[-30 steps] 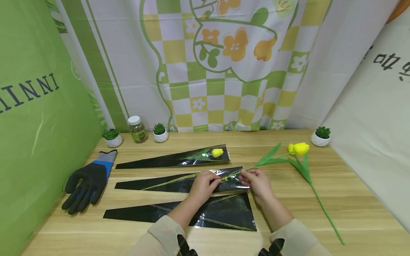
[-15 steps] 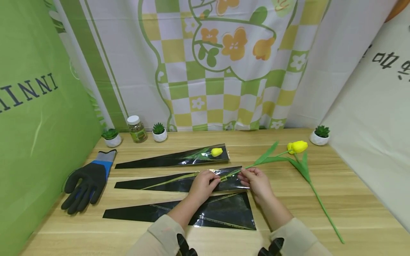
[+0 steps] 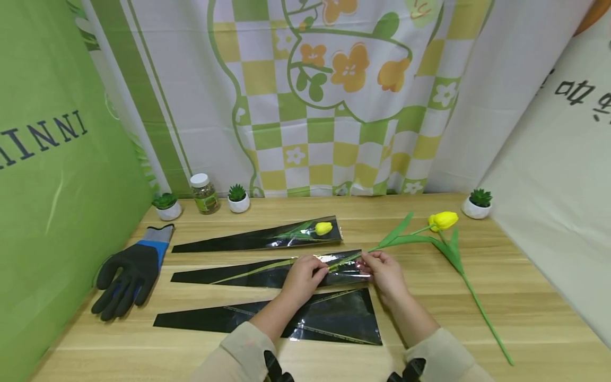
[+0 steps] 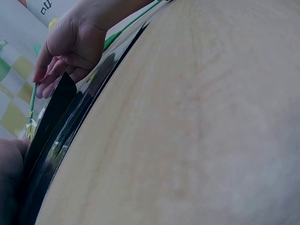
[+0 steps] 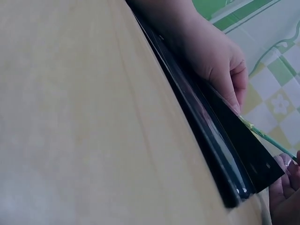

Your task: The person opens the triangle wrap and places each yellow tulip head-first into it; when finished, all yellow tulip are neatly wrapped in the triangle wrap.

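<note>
A black flower sleeve (image 3: 267, 277) with a clear front and a gold stripe lies in the middle of the table, its wide mouth facing right. My left hand (image 3: 302, 277) pinches the sleeve's film between thumb and index finger. At the mouth, my right hand (image 3: 385, 273) pinches the green stem of an artificial tulip; its other fingers touch the film. Both hands also show in the left wrist view, where the right hand (image 4: 70, 44) is beside the raised black flap. The tulip's leaves (image 3: 398, 233) extend right, toward two overlapping yellow blooms (image 3: 444, 219).
Behind lies another sleeve (image 3: 248, 239) with a tulip inside; in front lies a flat black sleeve (image 3: 334, 318). A second tulip's stem (image 3: 487, 313) runs down the right side. A work glove (image 3: 131, 276), a jar (image 3: 205, 195) and small potted succulents (image 3: 238, 199) stand around.
The held tulip has slid slightly left, its leaves now closer to the sleeve's mouth. My left hand has stayed in place on the film, and the right hand has barely moved.
</note>
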Demonstrator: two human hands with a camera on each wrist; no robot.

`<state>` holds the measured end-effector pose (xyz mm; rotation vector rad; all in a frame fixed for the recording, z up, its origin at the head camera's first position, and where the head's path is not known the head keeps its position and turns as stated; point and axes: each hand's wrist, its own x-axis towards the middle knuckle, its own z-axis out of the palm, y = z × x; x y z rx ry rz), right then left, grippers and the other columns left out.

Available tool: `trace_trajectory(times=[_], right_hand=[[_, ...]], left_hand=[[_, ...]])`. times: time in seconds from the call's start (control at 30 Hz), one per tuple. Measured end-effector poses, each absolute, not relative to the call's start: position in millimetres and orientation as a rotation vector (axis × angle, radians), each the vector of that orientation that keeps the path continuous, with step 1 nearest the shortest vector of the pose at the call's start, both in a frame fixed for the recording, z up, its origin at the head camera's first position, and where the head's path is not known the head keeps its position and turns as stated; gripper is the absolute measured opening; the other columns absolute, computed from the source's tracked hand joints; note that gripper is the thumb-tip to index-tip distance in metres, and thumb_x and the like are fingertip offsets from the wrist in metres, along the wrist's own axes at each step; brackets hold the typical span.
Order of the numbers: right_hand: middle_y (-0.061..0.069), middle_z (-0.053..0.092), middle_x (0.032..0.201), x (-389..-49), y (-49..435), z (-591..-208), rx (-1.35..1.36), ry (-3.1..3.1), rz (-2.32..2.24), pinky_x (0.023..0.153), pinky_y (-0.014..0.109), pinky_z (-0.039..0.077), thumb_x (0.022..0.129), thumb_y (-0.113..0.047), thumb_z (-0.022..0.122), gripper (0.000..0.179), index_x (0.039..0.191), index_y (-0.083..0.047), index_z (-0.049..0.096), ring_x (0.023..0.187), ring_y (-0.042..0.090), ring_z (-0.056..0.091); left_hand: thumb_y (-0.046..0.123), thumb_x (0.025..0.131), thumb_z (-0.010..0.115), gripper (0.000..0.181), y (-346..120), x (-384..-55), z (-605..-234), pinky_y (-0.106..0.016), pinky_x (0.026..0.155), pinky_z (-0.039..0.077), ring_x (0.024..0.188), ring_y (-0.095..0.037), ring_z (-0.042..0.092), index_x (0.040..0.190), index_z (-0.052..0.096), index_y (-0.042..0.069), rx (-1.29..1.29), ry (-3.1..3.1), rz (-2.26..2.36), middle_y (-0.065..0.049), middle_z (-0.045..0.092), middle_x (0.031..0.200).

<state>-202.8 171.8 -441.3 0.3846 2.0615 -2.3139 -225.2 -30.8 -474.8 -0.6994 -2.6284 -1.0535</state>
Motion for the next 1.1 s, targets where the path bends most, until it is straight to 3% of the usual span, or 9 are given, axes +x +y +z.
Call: trace_trajectory(times=[0.23,0.5,0.73,0.97,1.1], right_hand=[[-0.008,0.07,0.079,-201,181,-441,0.39,2.096,-2.383,0.073,0.017,0.058,0.102,-0.011,0.049,0.034,0.126,0.012,0.045,0.077,0.002,0.069],[-0.01,0.07,0.079,-200,192,-437,0.452,2.142,-2.449,0.077,0.02,0.058,0.102,-0.014,0.051,0.021,0.114,0.004,0.052,0.079,0.002,0.07],[-0.019,0.068,0.071,-201,202,-432,0.501,2.156,-2.52,0.072,0.015,0.057,0.103,-0.018,0.051,0.016,0.109,-0.004,0.047,0.073,-0.003,0.068],[-0.016,0.068,0.072,-203,214,-425,0.588,2.122,-2.621,0.067,0.014,0.056,0.102,-0.019,0.052,0.023,0.12,-0.007,0.048,0.069,-0.001,0.067],[-0.012,0.067,0.074,-204,222,-421,0.646,2.092,-2.674,0.066,0.014,0.056,0.101,-0.021,0.053,0.021,0.119,-0.01,0.05,0.067,0.001,0.066]], left_hand=[[0.016,0.092,0.067,0.011,-32,-225,-475,-0.037,0.089,0.052,0.093,-0.022,0.065,0.09,0.076,0.01,-0.695,-2.64,-1.053,-0.003,0.072,0.093],[0.016,0.092,0.067,0.011,-32,-225,-475,-0.037,0.089,0.052,0.093,-0.022,0.065,0.09,0.076,0.01,-0.696,-2.644,-1.053,-0.003,0.072,0.092],[0.017,0.093,0.067,0.012,-32,-225,-475,-0.036,0.088,0.052,0.092,-0.021,0.065,0.09,0.076,0.01,-0.7,-2.644,-1.042,-0.003,0.072,0.091],[0.016,0.092,0.067,0.011,-32,-225,-475,-0.036,0.088,0.052,0.091,-0.021,0.065,0.09,0.076,0.01,-0.71,-2.631,-1.038,-0.003,0.072,0.09],[0.016,0.092,0.068,0.011,-31,-225,-475,-0.036,0.087,0.052,0.091,-0.021,0.065,0.09,0.077,0.01,-0.717,-2.625,-1.035,-0.003,0.072,0.09]])
